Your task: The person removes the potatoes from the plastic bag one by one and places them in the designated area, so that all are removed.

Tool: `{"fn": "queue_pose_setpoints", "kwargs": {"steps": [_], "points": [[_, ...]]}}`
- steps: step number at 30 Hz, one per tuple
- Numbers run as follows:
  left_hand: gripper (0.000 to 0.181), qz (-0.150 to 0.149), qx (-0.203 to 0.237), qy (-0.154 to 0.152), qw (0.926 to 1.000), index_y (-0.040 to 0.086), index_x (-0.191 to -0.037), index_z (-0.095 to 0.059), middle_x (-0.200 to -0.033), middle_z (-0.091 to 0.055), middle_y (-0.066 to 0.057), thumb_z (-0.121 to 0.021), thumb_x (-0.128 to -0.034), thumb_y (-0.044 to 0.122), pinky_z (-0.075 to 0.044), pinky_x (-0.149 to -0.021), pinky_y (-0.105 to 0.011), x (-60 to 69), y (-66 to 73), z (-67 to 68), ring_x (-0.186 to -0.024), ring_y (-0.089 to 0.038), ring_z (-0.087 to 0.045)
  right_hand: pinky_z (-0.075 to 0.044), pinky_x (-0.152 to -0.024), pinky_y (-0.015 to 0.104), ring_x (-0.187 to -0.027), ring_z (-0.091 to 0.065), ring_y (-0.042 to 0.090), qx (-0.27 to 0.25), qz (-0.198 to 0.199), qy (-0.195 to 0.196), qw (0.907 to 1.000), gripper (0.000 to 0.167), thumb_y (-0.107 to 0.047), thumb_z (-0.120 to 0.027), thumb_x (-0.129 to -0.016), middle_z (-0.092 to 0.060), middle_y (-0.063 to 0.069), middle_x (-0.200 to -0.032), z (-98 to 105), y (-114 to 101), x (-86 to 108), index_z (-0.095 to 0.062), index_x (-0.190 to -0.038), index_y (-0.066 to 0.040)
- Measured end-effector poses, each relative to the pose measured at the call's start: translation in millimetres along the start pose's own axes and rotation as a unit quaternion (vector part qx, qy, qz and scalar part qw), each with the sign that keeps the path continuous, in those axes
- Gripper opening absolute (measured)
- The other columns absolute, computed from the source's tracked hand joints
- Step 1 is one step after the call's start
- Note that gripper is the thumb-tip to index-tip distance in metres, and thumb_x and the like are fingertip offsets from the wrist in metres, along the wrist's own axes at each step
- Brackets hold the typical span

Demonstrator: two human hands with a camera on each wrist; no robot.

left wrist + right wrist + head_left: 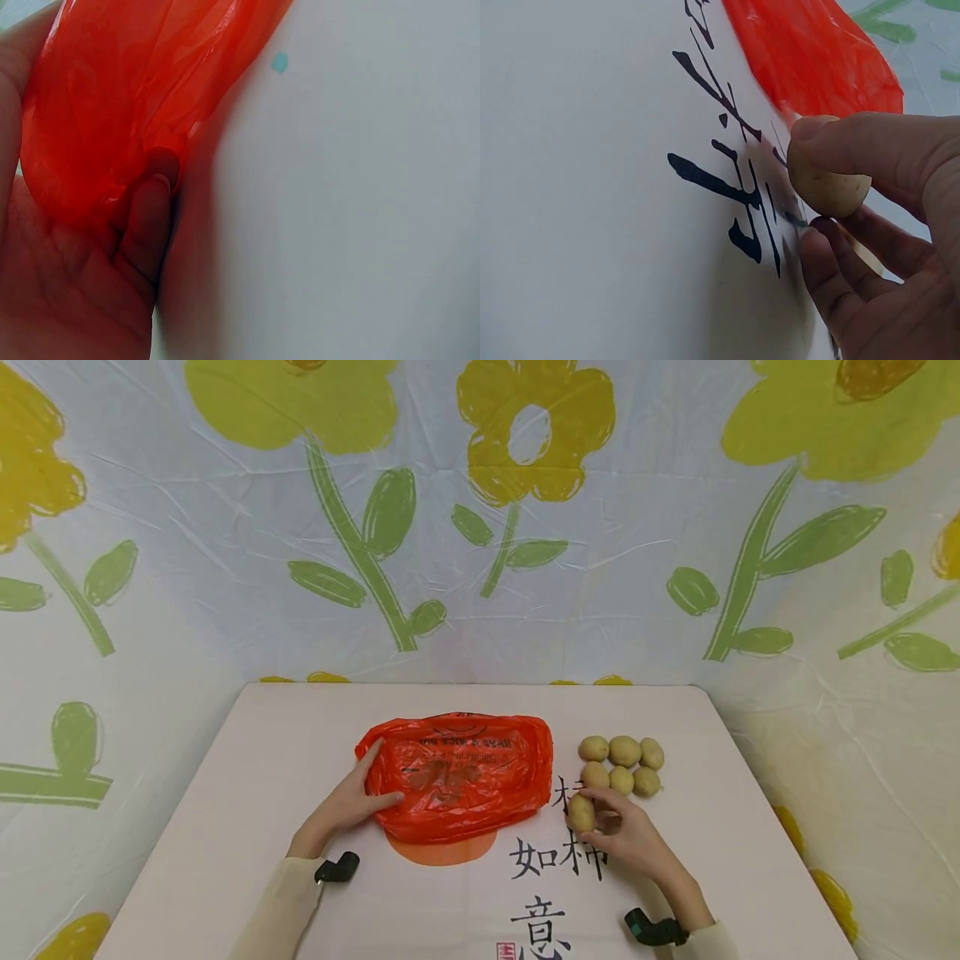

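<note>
A potato (pixel 581 813) is pinched between the thumb and fingers of my right hand (pixel 626 835), just right of a red plastic bag (pixel 457 777). The right wrist view shows the same potato (pixel 829 176) between thumb and fingertips, with the bag (pixel 825 60) behind it. My left hand (pixel 352 797) grips the bag's left edge, its thumb and a finger spread along the film. Up close in the left wrist view, curled fingers (pixel 146 225) lie against the bag's crinkled edge. Several more potatoes (pixel 621 779) lie in two rows beyond my right hand.
The table (pixel 247 793) has a pale cover with black characters (pixel 536 858) and an orange printed shape (pixel 442 850) partly under the bag. A flower-printed cloth (pixel 570 635) hangs behind and along both sides. Black straps with small devices sit on both wrists.
</note>
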State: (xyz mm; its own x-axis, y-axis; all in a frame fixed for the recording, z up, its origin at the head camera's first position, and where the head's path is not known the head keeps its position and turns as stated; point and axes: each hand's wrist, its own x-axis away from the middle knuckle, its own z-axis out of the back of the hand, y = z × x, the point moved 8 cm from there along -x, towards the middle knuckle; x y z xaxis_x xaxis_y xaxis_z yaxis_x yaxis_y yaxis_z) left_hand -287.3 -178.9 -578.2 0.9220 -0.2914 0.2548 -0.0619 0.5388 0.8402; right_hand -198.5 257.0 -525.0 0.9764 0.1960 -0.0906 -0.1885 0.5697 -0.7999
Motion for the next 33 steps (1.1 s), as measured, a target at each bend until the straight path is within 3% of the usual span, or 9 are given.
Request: {"fn": "queue_pose_setpoints", "kwargs": {"steps": [15,24,33], "points": [[0.112,0.003,-0.007,0.003,1.0,0.029,-0.167,-0.005,-0.17,-0.019,-0.018,-0.08,-0.0857,0.048,-0.035,-0.117,-0.065,0.0,5.9,2.8,-0.153,-0.047,-0.025,-0.06,-0.077,0.033,-0.102,-0.063,0.015,0.051,0.027,0.027,0.998,0.067,0.001,-0.089,-0.074,-0.067,0.01,-0.129,5,-3,-2.7,-0.064,-0.135,-0.008],[0.112,0.004,-0.01,0.005,0.9999,0.028,-0.167,-0.005,-0.17,-0.019,-0.018,-0.08,-0.0855,0.05,-0.036,-0.117,-0.065,2.8,3.9,2.3,-0.153,-0.047,-0.024,-0.058,-0.077,0.027,-0.107,-0.061,0.02,0.098,0.024,0.001,0.9949,0.063,-0.003,-0.088,-0.077,-0.065,0.007,-0.131,-3,-6,-2.2,-0.064,-0.134,-0.01],[0.111,-0.001,-0.01,0.005,0.9999,0.029,-0.167,-0.006,-0.17,-0.018,-0.018,-0.08,-0.0859,0.049,-0.034,-0.117,-0.066,3.3,4.2,2.3,-0.154,-0.048,-0.023,-0.06,-0.08,0.031,-0.114,-0.062,0.025,0.108,0.029,-0.009,0.9937,0.059,-0.006,-0.086,-0.08,-0.063,0.012,-0.138,-5,-9,-3.7,-0.064,-0.134,-0.006]]}}
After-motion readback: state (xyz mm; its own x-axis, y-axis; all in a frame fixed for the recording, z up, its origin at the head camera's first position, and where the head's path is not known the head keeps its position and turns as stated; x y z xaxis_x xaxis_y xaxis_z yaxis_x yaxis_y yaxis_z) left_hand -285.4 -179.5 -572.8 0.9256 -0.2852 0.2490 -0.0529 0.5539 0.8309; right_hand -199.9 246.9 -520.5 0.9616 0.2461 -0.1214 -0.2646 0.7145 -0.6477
